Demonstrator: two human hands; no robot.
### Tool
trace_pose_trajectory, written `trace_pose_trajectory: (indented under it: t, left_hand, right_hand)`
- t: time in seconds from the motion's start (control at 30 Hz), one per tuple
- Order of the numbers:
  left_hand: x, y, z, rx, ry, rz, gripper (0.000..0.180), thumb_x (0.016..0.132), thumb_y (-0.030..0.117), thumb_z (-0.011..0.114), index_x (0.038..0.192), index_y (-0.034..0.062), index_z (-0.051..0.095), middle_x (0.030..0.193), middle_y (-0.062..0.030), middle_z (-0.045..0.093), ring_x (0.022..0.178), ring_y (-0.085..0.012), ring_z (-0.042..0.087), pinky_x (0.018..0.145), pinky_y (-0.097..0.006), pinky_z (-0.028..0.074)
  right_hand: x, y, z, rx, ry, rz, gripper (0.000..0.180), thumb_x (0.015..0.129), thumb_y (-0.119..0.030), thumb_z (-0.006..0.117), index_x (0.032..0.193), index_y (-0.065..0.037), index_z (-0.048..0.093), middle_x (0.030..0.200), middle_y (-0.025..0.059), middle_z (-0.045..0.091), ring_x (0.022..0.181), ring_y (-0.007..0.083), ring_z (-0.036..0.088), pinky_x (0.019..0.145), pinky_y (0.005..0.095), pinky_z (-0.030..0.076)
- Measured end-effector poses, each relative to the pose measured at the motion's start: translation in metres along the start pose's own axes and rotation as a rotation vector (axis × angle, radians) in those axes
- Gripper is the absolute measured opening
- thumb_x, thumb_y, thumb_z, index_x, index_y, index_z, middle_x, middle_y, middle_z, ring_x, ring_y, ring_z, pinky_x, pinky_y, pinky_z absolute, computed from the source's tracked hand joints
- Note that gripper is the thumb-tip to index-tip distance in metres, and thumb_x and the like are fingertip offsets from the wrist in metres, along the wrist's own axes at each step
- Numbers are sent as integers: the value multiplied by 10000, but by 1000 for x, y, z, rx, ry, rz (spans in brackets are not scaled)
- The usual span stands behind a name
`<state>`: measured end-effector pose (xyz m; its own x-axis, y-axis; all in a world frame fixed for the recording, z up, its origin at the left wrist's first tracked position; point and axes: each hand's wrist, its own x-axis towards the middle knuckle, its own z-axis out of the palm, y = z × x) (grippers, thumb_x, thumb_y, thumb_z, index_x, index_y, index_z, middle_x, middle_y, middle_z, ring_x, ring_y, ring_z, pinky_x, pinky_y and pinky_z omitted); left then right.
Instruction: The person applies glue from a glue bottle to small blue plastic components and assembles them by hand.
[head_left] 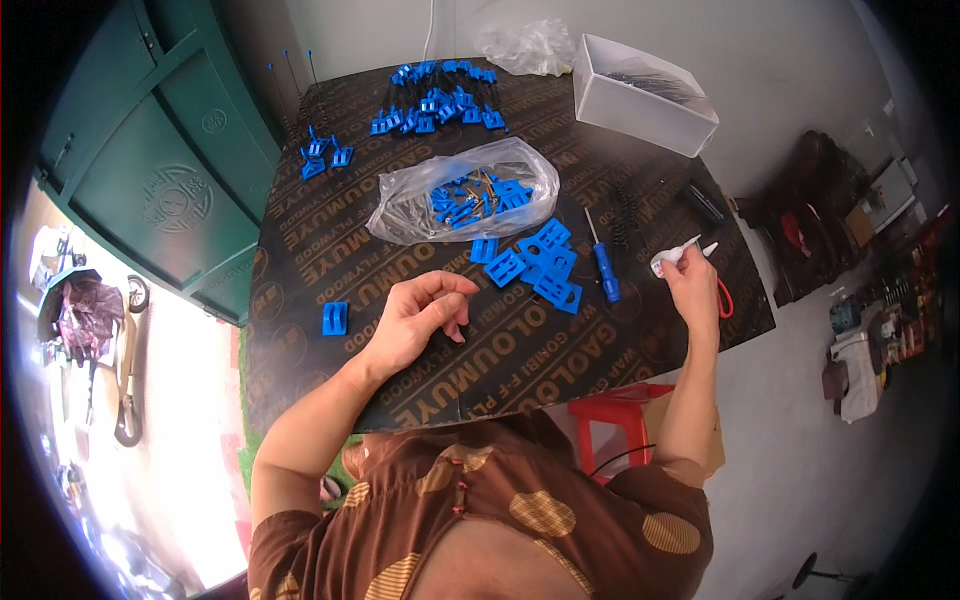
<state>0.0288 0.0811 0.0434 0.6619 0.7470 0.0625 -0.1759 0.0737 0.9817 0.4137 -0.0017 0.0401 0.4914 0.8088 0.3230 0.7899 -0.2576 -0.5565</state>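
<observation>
My right hand (692, 285) is closed around a small white bottle (676, 254) with a pointed white tip, near the table's right edge. Part of the bottle is hidden by my fingers. My left hand (418, 318) rests at the front of the table, fingers loosely curled and apart, with nothing visible in them. Left of it lies a single blue plastic piece (335, 319). Between my hands is a loose pile of flat blue plastic pieces (535, 263) with slots and holes. A blue-handled screwdriver (605, 272) lies right of the pile, its shaft pointing away.
Behind the pile, a clear plastic bag (400, 205) holds blue parts and screws. Blue pieces on thin dark rods (435, 105) stand at the back; several more (315, 160) are back left. A white box (640, 105) contains thin rods. A red handle (725, 298) lies beside my right wrist.
</observation>
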Motion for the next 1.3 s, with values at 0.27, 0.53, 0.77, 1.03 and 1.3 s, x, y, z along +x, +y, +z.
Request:
trace_pose_trajectory:
  t: [0.27,0.53,0.77,1.03,1.3]
  left_hand:
    - [-2,3,1,19,-5,-18,229,940,118,514,1099,-35,577,804,-52,598,679,-98,556,640,-241,504]
    - [-1,4,3,59,-42,-44,229,932,113,529,1098,-36,581,809,-51,606,691,-92,568,656,-234,508]
    - [-3,6,6,62,-37,-52,247,926,135,545,1089,-46,586,780,-28,585,696,-68,544,610,-224,486]
    - [-5,-2,5,202,-119,-37,250,893,142,597,1098,-1,596,796,-5,597,685,-52,517,592,-213,437]
    - [-3,-1,7,539,-206,190,259,844,161,601,1028,-22,616,723,-117,624,614,-158,573,564,-299,453]
  right_hand:
    - [18,6,11,-46,30,87,245,790,-164,662,860,51,567,802,225,626,770,411,606,682,456,467]
    - [21,13,21,-8,34,77,272,783,-190,675,818,54,560,786,216,616,742,386,608,666,438,467]
    - [-5,-7,-10,-95,-14,72,430,795,-207,670,1126,49,574,968,216,629,896,332,622,787,409,477]
    - [-45,-113,-45,94,178,-170,112,851,-55,633,896,-1,545,741,106,608,650,188,599,617,309,490]
    - [-19,-174,9,201,-128,-439,277,886,-139,617,676,2,505,539,126,543,468,236,539,467,342,404]
